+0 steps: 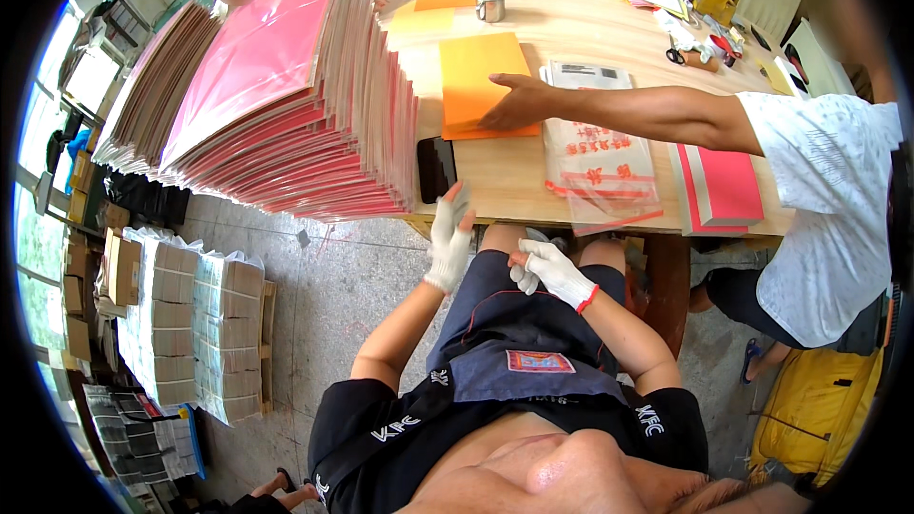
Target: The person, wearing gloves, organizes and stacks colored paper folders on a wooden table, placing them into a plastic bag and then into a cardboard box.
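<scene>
My left hand, in a white glove with bare fingertips, is raised just off the table's front edge. Its fingers stretch out toward a black phone without any hold on it. Over my lap is my right hand, gloved the same way with a red cuff. Its fingers are curled in, and their inside is hidden. Across the table lies an orange paper stack, with a co-worker's hand resting on its right side. A clear plastic bag with red print lies right of the stack, partly under the co-worker's arm.
Tall stacks of pink-topped sheets fill the table's left side. Pink blocks sit at the front right, near the co-worker in white. A metal cup and scissors lie farther back. Wrapped bundles stand on the floor.
</scene>
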A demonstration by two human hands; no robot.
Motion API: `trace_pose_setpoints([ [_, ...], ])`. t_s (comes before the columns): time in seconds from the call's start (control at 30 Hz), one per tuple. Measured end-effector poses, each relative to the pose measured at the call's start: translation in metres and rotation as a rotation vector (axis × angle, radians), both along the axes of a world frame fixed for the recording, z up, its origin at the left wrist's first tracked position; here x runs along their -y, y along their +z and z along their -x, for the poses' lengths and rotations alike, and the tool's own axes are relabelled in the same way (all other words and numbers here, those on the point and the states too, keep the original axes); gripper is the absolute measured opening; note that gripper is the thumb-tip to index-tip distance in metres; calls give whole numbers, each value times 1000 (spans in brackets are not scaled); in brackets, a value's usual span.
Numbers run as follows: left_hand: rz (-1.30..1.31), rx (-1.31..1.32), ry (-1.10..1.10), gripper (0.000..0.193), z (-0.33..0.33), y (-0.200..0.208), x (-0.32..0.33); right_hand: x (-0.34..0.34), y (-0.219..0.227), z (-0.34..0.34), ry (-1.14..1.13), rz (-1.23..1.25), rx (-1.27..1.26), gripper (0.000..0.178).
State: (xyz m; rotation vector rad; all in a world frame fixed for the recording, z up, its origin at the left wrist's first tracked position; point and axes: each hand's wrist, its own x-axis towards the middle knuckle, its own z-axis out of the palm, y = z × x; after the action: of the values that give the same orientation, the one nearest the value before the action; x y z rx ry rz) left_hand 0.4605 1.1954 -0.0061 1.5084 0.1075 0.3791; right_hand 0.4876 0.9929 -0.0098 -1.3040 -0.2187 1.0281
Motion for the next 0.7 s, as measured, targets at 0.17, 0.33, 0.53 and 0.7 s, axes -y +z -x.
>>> trace_pose_setpoints([
  [0.17, 831, -263, -19, 42, -103, -49, 0, 10, -12, 4, -90, -85, -11, 27],
  [0.33, 946, -352, 74, 40, -170, -40, 9, 29, -32, 11, -155, -84, -61, 27],
  [0.53, -215, -107, -78, 39, -205, -8, 22, 52, -46, 2, -235, -133, -100, 28],
  [0.7, 975, -418, 190, 37, -221, -5, 30, 56, -43, -20, -310, -127, -82, 27],
])
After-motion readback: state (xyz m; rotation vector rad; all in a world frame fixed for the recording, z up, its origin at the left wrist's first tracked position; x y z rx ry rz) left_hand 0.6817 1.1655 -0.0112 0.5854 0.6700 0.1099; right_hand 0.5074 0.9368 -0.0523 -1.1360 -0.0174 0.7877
